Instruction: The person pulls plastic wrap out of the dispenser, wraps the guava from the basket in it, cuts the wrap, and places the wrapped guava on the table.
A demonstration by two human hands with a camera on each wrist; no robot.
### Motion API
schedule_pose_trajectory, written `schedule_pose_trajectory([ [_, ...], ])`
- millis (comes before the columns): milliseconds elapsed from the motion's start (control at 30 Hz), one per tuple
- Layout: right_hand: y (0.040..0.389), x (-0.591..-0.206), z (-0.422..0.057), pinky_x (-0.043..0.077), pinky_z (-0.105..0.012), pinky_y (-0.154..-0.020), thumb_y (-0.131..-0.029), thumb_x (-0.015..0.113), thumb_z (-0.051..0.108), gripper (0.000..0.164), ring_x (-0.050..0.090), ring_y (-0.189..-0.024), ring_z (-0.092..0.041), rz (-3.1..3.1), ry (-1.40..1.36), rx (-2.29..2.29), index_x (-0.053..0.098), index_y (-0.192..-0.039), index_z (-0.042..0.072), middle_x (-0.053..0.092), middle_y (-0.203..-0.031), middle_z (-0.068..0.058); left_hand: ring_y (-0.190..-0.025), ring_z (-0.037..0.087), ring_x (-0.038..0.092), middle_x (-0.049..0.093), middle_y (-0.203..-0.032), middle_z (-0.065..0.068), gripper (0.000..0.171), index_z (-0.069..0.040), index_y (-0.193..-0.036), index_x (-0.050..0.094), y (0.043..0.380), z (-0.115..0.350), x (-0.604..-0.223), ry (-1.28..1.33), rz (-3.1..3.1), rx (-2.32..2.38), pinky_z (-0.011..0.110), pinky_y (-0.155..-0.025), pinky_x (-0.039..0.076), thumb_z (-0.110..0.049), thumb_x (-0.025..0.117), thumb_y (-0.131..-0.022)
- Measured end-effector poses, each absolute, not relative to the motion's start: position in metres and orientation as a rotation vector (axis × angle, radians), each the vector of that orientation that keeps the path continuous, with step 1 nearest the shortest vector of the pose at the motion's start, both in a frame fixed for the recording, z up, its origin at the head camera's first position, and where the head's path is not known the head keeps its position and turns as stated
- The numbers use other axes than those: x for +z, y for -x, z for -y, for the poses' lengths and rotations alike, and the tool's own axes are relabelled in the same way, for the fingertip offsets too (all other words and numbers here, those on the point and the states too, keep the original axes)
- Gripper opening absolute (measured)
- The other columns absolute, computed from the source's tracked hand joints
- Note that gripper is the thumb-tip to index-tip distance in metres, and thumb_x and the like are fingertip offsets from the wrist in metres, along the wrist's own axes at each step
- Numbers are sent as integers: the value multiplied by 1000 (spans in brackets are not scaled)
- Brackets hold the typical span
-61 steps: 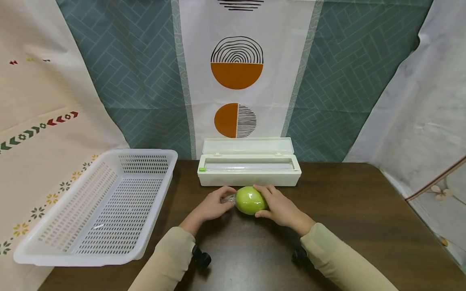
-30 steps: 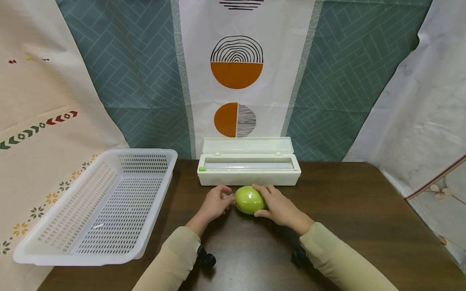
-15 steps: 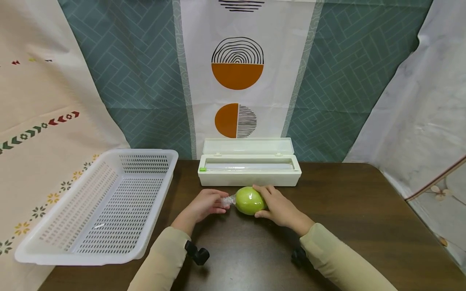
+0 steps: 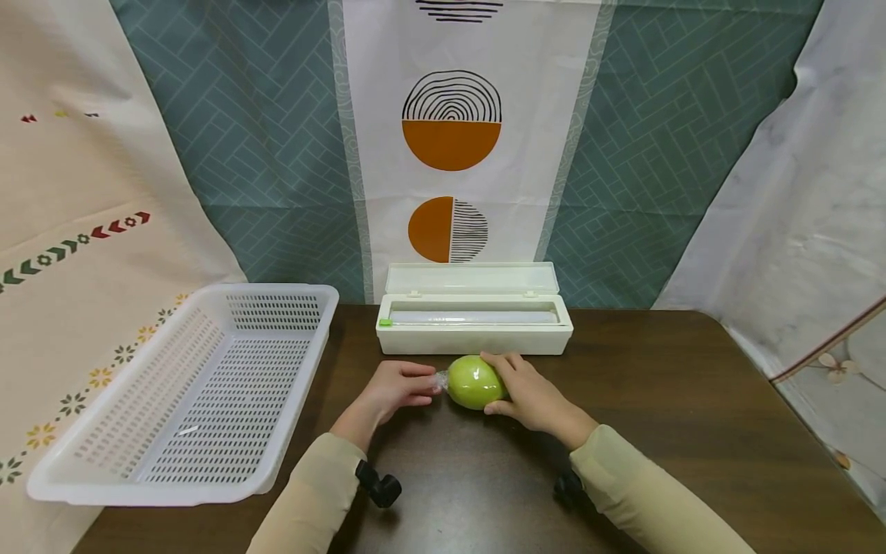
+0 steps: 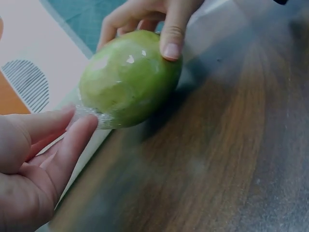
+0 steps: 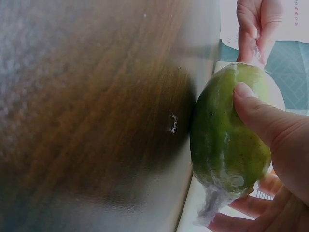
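Note:
A shiny green mango, oval and wrapped in clear cling film, is held just in front of the white box in the head view. My right hand grips its right side, thumb in front and fingers over the far side. At the mango's left end the cling film is gathered into a short twist, which my left hand pinches between thumb and fingertips. Another gathered tail of film sticks out at the opposite end, beside the right fingers in the right wrist view.
An open white cling film box with a roll inside and a green slider stands behind the hands. To the left is a white perforated basket. Everything rests on a dark wooden table, with hanging cloths behind.
My left hand has shifted its grasp along the film twist, turning at the wrist, drawing left and then coming slightly back toward the mango. The mango and right hand have stayed in place.

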State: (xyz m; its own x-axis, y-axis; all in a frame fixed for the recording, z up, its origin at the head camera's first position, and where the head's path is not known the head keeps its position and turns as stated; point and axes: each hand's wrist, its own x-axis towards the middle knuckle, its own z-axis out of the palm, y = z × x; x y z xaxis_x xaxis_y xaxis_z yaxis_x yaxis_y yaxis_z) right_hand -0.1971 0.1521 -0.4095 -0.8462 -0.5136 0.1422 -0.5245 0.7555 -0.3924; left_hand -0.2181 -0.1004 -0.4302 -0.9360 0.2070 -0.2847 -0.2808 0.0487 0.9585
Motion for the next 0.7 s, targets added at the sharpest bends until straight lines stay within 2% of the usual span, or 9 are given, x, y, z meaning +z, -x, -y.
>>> schedule_pose_trajectory([
  [267,198,-410,-152,47,-47,-91,-76,78,33,82,53,-110,-31,2911,-875,652,36,-143,11,48,-122,-16,-69,12,66,69,-95,18,31,9,-114,63,219,92,-434,46,-2209,1843,28,-58,57,0,67,-84],
  [500,198,-410,-152,48,-47,-91,-76,78,33,82,52,-111,-31,2912,-877,658,36,-143,12,48,-123,-16,-61,11,59,64,-73,8,10,3,-91,69,216,87,-432,-30,-2404,1697,28,-53,55,-5,67,-85],
  [600,197,-409,-152,48,-47,-91,-76,77,33,82,52,-111,-31,2920,-873,662,35,-143,12,47,-124,-16,-63,12,61,64,-75,7,9,2,-89,68,216,85,-432,-22,-2390,1718,28,-56,56,-7,67,-85],
  [700,197,-409,-152,48,-47,-91,-77,77,33,82,52,-111,-32,2926,-868,662,35,-143,12,47,-124,-17,-70,14,65,66,-84,11,13,4,-95,66,216,86,-433,5,-2298,1773,30,-62,58,-6,64,-88],
])
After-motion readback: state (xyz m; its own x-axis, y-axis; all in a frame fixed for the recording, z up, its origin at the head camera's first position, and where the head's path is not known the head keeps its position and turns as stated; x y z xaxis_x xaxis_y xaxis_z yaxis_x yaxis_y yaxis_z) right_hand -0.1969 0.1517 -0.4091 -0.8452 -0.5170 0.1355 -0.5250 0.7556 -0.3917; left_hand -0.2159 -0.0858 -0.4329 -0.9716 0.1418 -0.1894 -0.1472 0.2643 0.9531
